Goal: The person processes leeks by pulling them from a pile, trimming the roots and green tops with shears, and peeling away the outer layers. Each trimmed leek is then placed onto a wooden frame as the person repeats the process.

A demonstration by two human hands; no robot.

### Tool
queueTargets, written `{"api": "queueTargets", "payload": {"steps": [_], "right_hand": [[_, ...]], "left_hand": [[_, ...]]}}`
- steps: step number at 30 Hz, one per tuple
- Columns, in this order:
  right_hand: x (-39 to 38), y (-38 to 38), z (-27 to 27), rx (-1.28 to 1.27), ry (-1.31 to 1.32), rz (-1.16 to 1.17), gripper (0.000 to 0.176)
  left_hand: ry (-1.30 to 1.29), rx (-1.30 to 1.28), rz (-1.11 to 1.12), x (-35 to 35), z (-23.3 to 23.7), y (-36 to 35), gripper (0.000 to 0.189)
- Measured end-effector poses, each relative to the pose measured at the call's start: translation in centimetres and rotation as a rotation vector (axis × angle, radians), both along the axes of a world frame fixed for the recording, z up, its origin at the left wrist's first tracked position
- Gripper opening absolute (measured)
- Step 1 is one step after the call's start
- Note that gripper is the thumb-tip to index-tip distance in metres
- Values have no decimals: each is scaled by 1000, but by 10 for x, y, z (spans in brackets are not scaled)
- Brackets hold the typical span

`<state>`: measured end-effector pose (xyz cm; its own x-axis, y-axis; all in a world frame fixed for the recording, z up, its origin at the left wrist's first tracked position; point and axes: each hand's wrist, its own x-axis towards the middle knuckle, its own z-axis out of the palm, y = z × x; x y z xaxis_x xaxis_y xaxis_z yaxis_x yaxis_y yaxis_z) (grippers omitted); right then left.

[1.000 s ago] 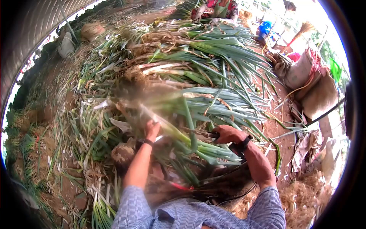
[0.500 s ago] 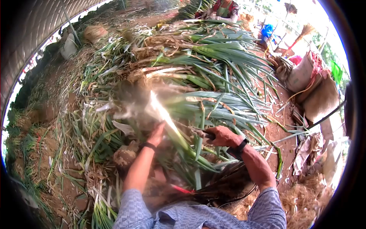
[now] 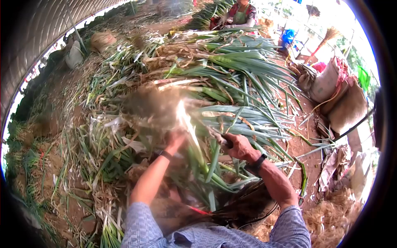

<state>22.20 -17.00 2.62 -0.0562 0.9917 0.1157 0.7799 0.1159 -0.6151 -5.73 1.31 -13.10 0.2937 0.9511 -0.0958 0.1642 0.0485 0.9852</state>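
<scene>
My left hand [image 3: 175, 139] is closed at the white stalk of a long green onion [image 3: 194, 145], its fingers partly lost in blur. The onion stands at a slant, its bright root end up and its green leaves running down toward my lap. My right hand [image 3: 240, 147] is wrapped round the dark handle of a tool [image 3: 218, 136], whose narrow front points left toward the stalk. A brownish haze smears the area round the root end. Just beyond my hands lies a thick row of green onions [image 3: 244, 62], roots left and leaves right.
Stripped leaves [image 3: 103, 153] litter the ground at left. Full sacks [image 3: 347, 103] stand at right, near a dark hose [image 3: 357, 124]. Pale fibrous scraps [image 3: 335, 215] are heaped at lower right. Another person [image 3: 242, 14] sits beyond the row.
The onion's upper end has shifted right and stands more upright. My left hand has moved slightly up and right with it; my right hand has moved up a little with the tool.
</scene>
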Motion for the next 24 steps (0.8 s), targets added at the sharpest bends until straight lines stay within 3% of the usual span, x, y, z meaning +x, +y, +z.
{"api": "queueTargets", "payload": {"steps": [5, 9, 15, 18, 21, 22, 24], "right_hand": [[-11, 8, 16, -38, -41, 35, 25], [-15, 18, 11, -26, -43, 23, 28], [-10, 24, 10, -96, 51, -55, 30], [-6, 15, 19, -206, 51, -81, 30], [9, 2, 16, -361, -77, 87, 31], [14, -3, 16, -386, -129, 142, 36], [26, -10, 9, -437, -134, 188, 40]], "left_hand": [[145, -68, 122, 6, -5, 3, 23], [45, 67, 96, 13, -24, 6, 29], [150, 11, 121, 26, 44, -22, 21], [148, -178, 191, 30, 69, -31, 17], [197, -28, 298, 21, 36, -23, 16], [364, 200, 294, 19, 41, -28, 21], [422, 241, 238, 15, 41, -30, 25]]}}
